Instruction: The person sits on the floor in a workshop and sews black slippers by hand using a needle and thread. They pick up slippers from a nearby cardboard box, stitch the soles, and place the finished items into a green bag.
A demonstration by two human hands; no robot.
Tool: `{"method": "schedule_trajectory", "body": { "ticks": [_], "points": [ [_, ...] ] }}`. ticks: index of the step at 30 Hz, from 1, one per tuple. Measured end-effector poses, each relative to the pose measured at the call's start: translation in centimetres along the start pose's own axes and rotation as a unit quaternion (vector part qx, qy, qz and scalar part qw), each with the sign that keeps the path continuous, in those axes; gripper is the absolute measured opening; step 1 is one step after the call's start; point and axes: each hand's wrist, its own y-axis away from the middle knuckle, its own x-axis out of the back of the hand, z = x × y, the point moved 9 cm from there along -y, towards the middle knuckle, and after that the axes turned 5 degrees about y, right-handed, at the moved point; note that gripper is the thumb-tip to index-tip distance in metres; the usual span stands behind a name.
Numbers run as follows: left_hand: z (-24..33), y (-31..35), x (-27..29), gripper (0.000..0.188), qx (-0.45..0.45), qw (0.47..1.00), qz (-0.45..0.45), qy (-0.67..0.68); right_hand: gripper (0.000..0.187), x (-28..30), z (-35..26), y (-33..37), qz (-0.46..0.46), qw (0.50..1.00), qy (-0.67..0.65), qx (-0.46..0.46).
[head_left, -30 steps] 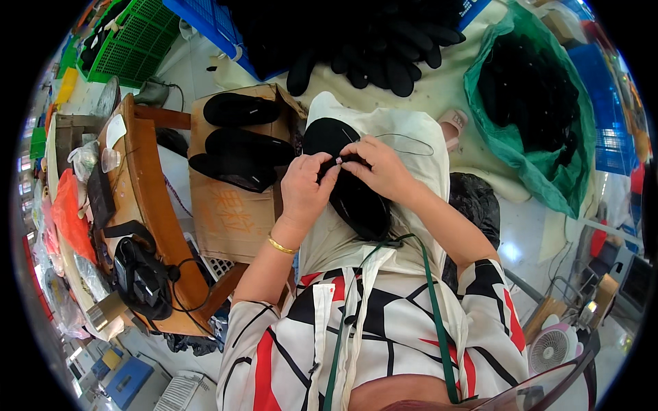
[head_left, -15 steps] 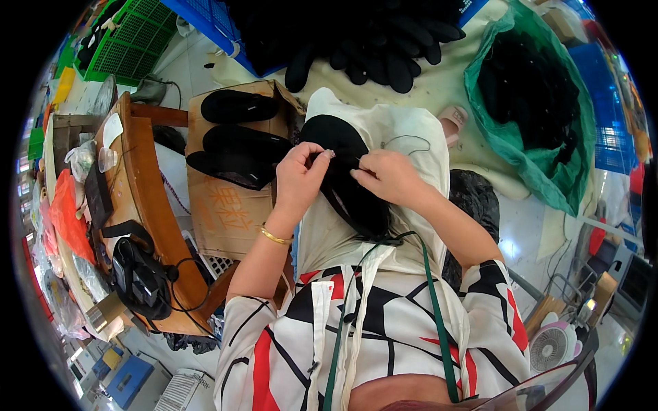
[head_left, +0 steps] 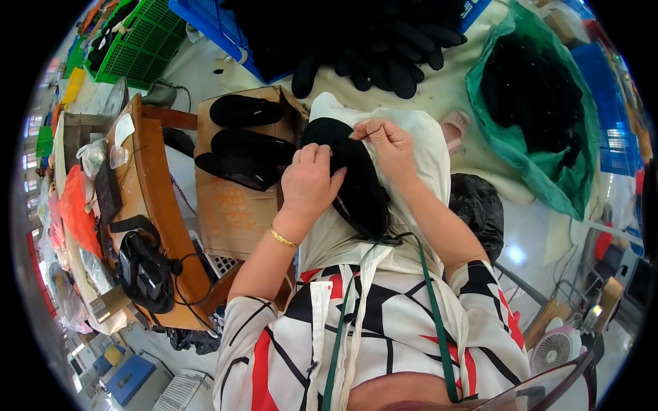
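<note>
A black cloth shoe (head_left: 363, 181) lies on my lap over a pale apron (head_left: 415, 130), its rounded toe end away from me. My left hand (head_left: 310, 179) grips the shoe's left side, fingers bent over the upper and thumb toward the opening. At the right of the toe part, my right hand (head_left: 389, 145) pinches a thin dark thread-like strand just above the surface. Whether a needle is on it is too small to tell. Several more black shoes (head_left: 250, 152) lie on a cardboard box (head_left: 236, 218) to my left.
Ahead stands a blue crate (head_left: 214, 29) piled with black shoes. A green sack (head_left: 480, 103) full of black pieces is at the far right, near a pink slipper (head_left: 455, 129). On the left is a wooden table (head_left: 159, 205) bearing a black bag (head_left: 145, 270). A fan (head_left: 554, 348) stands lower right.
My left hand has gone from a pinch above the shoe to gripping its side. My right hand has moved up to the toe part. The view has shifted slightly.
</note>
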Motion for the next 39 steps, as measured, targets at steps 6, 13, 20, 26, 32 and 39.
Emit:
{"method": "schedule_trajectory", "body": {
  "ticks": [6, 13, 20, 26, 32, 39],
  "points": [
    [-1.1, 0.9, -1.1, 0.038, -0.011, 0.999, 0.040, -0.019, 0.032, -3.1, 3.6, 2.0, -0.061, 0.907, -0.401, -0.113],
    [-0.8, 0.9, -1.5, 0.030, -0.072, 0.993, 0.058, -0.066, 0.026, -2.9, 3.4, 4.7, -0.031, 0.940, -0.326, -0.096],
    [-0.6, 1.3, -1.7, 0.026, -0.080, 0.994, 0.063, -0.034, 0.030, -2.1, 1.7, 7.1, -0.034, 0.979, -0.197, -0.044],
    [-0.5, 1.3, -1.9, 0.021, -0.094, 0.991, 0.072, -0.056, 0.030, -2.7, 1.2, 6.2, -0.041, 0.988, -0.146, -0.012],
    [-0.8, 1.5, -2.8, 0.020, -0.081, 0.995, 0.050, -0.037, 0.032, -2.5, 0.0, 9.3, -0.041, 0.998, -0.048, 0.022],
    [-1.5, 0.4, -1.2, 0.023, -0.002, 0.999, -0.001, 0.052, 0.019, 0.3, -5.6, 8.7, -0.009, 0.971, 0.121, 0.204]
  ]
}}
